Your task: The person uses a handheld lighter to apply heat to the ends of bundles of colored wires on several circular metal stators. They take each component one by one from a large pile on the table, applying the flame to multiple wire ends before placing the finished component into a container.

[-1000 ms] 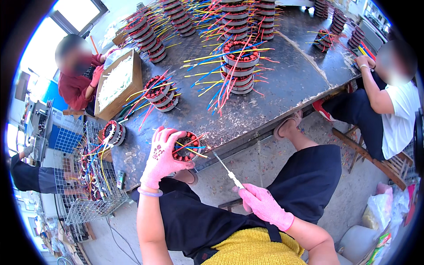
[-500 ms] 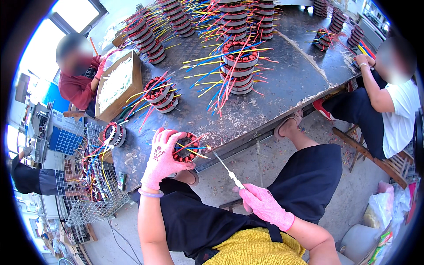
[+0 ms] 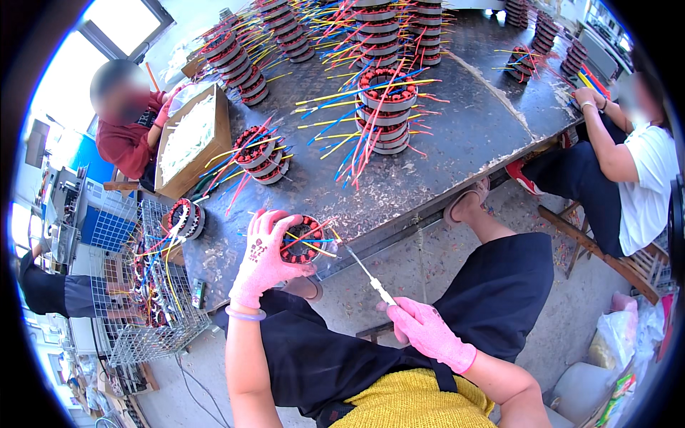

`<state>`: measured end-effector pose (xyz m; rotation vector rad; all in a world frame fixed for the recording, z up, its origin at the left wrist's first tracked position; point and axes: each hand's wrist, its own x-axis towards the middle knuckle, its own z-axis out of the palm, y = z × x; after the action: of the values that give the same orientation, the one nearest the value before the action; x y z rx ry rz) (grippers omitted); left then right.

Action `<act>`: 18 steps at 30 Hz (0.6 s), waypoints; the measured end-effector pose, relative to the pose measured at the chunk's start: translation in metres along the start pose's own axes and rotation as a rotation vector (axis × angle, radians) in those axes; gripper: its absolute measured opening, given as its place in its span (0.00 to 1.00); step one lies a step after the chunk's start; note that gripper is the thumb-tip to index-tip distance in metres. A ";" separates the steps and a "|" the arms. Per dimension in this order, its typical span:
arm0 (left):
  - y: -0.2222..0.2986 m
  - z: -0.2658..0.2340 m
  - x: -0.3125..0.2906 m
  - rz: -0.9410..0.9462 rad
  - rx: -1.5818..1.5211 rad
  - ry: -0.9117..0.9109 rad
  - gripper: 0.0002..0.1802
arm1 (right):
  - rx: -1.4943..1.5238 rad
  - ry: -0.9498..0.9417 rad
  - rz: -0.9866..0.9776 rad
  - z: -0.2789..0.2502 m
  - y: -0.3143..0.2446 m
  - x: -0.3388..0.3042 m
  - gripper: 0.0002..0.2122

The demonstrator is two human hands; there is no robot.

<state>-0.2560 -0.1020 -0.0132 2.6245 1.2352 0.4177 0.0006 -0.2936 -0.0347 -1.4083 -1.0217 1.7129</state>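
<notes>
My left hand [image 3: 262, 258], in a pink glove, is wrapped round the side of a motor stator [image 3: 291, 252]. This ring has red insulation, and red, yellow and blue wires stick out of it. It is held at the table's near edge with its open face toward me. In my right hand [image 3: 428, 332], also gloved in pink, is a thin hook-like tool [image 3: 380, 291] with a white handle and a slim metal shaft. The shaft points up and left, its tip close to the wire ends at the stator's right side. Whether the tip touches a wire I cannot tell.
On the dark worn table [image 3: 457, 135] stand several stator stacks [image 3: 385, 118] with wires sticking out. A carton [image 3: 187, 143] of white pieces sits at the left, above a wire basket [image 3: 160, 314] holding stators. One person [image 3: 125, 135] works at the left, another [image 3: 635, 171] at the right.
The stator and the tool's tip have shifted very slightly; both hands keep their grip. The person at the right has moved their head rightward.
</notes>
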 end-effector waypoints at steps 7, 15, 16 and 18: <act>-0.012 -0.002 0.001 0.135 -0.093 -0.084 0.49 | 0.087 0.030 0.077 -0.001 0.003 -0.001 0.16; -0.006 -0.006 0.003 0.129 -0.013 -0.086 0.48 | 0.087 0.032 0.067 -0.001 0.006 0.002 0.17; -0.006 -0.005 0.003 0.129 -0.020 -0.082 0.48 | 0.076 0.030 0.061 -0.001 0.005 0.002 0.17; -0.007 -0.005 0.002 0.125 -0.020 -0.079 0.48 | 0.055 0.026 0.049 0.000 0.000 0.001 0.17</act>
<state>-0.2616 -0.0958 -0.0101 2.6820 1.0419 0.3419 0.0006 -0.2926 -0.0350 -1.4275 -0.9264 1.7402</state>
